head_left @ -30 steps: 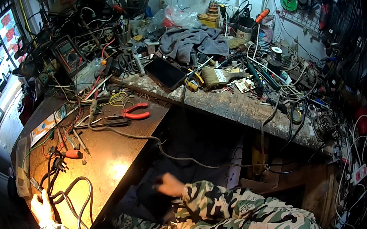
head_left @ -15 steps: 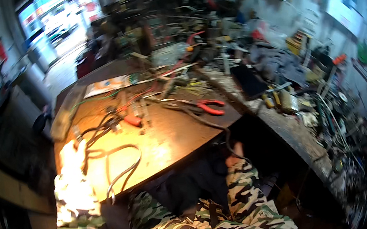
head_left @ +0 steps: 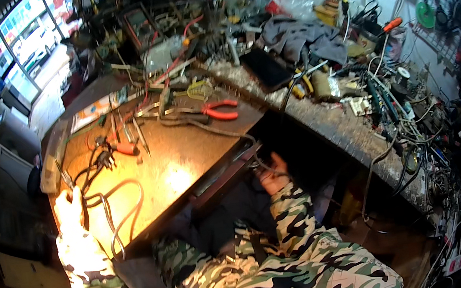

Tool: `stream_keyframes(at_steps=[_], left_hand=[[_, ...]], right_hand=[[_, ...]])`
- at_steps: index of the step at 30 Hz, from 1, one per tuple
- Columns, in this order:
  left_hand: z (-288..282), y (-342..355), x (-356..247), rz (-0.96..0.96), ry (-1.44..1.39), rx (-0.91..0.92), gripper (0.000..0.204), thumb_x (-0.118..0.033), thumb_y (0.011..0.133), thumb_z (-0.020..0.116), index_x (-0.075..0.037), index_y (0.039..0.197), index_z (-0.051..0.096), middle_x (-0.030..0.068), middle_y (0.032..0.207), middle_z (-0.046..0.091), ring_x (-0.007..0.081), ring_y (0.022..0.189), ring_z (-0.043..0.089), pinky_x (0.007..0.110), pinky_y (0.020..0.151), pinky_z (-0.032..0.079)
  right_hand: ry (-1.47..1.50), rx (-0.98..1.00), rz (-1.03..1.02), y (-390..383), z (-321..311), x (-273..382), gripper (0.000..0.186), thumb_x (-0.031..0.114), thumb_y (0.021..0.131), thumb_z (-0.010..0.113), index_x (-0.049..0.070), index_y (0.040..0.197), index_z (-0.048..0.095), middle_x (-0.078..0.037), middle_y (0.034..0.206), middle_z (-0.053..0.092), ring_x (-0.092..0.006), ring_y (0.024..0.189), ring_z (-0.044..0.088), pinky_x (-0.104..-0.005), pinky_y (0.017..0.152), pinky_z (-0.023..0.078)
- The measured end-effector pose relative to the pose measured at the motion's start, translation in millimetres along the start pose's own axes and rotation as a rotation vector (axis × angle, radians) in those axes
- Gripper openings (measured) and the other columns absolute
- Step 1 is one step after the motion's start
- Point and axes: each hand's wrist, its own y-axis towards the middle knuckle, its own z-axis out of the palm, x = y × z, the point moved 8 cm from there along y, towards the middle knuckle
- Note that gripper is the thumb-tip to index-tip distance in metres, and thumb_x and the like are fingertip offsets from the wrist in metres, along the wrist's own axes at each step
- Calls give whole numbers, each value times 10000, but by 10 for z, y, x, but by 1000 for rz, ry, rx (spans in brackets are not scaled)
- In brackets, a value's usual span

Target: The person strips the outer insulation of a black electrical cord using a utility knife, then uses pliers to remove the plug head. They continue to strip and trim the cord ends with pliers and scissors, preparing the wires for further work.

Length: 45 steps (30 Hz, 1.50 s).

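Observation:
My left hand (head_left: 69, 211) is closed at the left edge of the brown table (head_left: 174, 164), around a slim tool with a metal tip (head_left: 67, 179) pointing away from me. Close by lies a black cable with a plug (head_left: 104, 159); its loop hangs over the table's front edge. Below that edge, my right hand (head_left: 274, 178) is by the end of a narrow reddish-brown drawer (head_left: 226, 175), its fingers apart and partly hidden. A dark cord (head_left: 213, 130) runs off the table and down past this hand.
Red-handled pliers (head_left: 221, 111), a red-handled screwdriver (head_left: 127, 149) and thin rods lie on the table. To the right, a worn bench (head_left: 329, 129) carries a dark flat device (head_left: 268, 70), grey cloth (head_left: 304, 37) and tangled wires. A doorway (head_left: 28, 49) is at far left.
The view has shifted and sharpened. The drawer now shows beneath the table edge, and my right hand has come more into sight. My left hand stays at the table's left edge.

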Motion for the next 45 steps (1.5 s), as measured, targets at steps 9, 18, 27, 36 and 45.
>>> stream_keyframes(at_steps=[9,18,27,36,45], left_hand=[[92,76,277,52,-62,-23,446,-354,939,684,-19,696,518,34,616,475,110,624,395,320,580,379],[296,124,303,70,-99,18,413,-326,962,667,-9,728,541,35,637,495,98,653,411,304,590,396],[77,-52,393,222,18,23,347,-319,1021,603,26,977,589,38,884,556,109,835,487,257,776,415],[106,-79,271,-7,-118,61,317,-202,994,613,-19,754,516,-9,698,468,90,706,395,294,606,378],[-62,-67,-327,-22,26,41,374,-271,936,666,17,731,540,176,599,492,233,548,431,404,535,372]], right_hand=[[-130,-272,-136,-855,-167,328,171,183,963,616,55,853,647,-127,768,676,-347,912,670,-519,836,525],[-873,-355,283,-1653,-104,-98,172,77,961,599,-28,1087,646,-164,972,712,-270,843,709,-383,756,588],[-1137,-202,666,-1774,112,-659,262,81,942,659,-23,1182,653,-80,1082,692,-155,988,644,-297,857,521],[-893,-251,-43,-1383,465,-279,249,94,974,575,-40,1181,607,-80,1099,664,-165,959,635,-302,823,495],[-1071,-277,-347,-1254,647,-325,240,143,1002,513,-2,1177,591,-39,1065,627,-126,929,572,-283,829,453]])
